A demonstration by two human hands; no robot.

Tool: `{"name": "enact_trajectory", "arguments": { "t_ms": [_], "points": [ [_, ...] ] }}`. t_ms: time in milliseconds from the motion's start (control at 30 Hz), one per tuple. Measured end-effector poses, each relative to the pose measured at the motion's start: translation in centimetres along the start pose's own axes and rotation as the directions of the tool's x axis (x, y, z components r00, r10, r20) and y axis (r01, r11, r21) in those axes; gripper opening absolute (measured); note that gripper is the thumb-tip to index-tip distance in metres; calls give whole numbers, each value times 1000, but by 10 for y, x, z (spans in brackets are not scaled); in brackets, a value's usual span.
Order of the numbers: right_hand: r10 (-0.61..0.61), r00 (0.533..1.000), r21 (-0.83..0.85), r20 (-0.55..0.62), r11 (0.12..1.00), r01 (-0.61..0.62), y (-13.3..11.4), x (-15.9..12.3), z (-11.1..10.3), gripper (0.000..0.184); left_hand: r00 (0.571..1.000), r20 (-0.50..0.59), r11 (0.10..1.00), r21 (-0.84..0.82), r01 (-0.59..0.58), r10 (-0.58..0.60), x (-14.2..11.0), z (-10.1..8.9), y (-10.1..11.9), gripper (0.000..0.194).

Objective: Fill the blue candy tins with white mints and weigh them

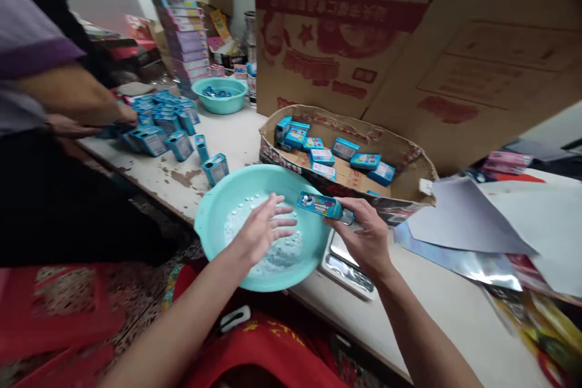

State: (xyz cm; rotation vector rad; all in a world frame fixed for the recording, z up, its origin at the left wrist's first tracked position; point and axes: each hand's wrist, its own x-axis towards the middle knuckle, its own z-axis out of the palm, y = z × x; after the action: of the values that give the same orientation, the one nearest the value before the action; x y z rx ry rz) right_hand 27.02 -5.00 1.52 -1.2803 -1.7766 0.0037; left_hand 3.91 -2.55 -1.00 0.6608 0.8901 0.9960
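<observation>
My right hand [368, 233] grips a small blue candy box [319, 205] by its right end, with the printed side showing. The box is tilted on its side above the right part of a turquoise basin [207, 218]. Over the middle of the basin is my left hand [264, 230], its fingers stretched and apart, holding nothing. Small white tablets [286, 248] lie across the basin's floor; my left hand hides some of them. Below my right hand sits a flat scale [350, 276] with a shiny top, partly covered by the hand.
Behind the basin, a cut-down cardboard tray [404, 194] holds several blue boxes. Many more boxes [157, 139] stand at left, near a co-worker's arm [86, 94]. A second turquoise basin [222, 103], stacked cartons [191, 42], a large carton [336, 73] and paper sheets [468, 218] surround the workspace.
</observation>
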Motion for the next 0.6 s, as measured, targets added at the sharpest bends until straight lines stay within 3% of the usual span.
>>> {"name": "enact_trajectory", "arguments": {
  "t_ms": [133,333,433,600],
  "points": [
    [-89,992,-38,89,995,93,-16,14,34,30,993,-57,952,-295,80,-102,18,12,5,37],
    [-116,988,0,106,993,116,-22,12,56,30,988,-144,917,-399,-7,-55,10,-2,8,24],
    [-71,987,17,142,997,70,-20,9,67,30,987,-160,919,-392,-42,-23,9,-9,3,11],
    [-32,980,112,195,994,11,-18,3,75,31,967,-215,970,-173,-172,133,16,-20,-7,19]
  ]
}}
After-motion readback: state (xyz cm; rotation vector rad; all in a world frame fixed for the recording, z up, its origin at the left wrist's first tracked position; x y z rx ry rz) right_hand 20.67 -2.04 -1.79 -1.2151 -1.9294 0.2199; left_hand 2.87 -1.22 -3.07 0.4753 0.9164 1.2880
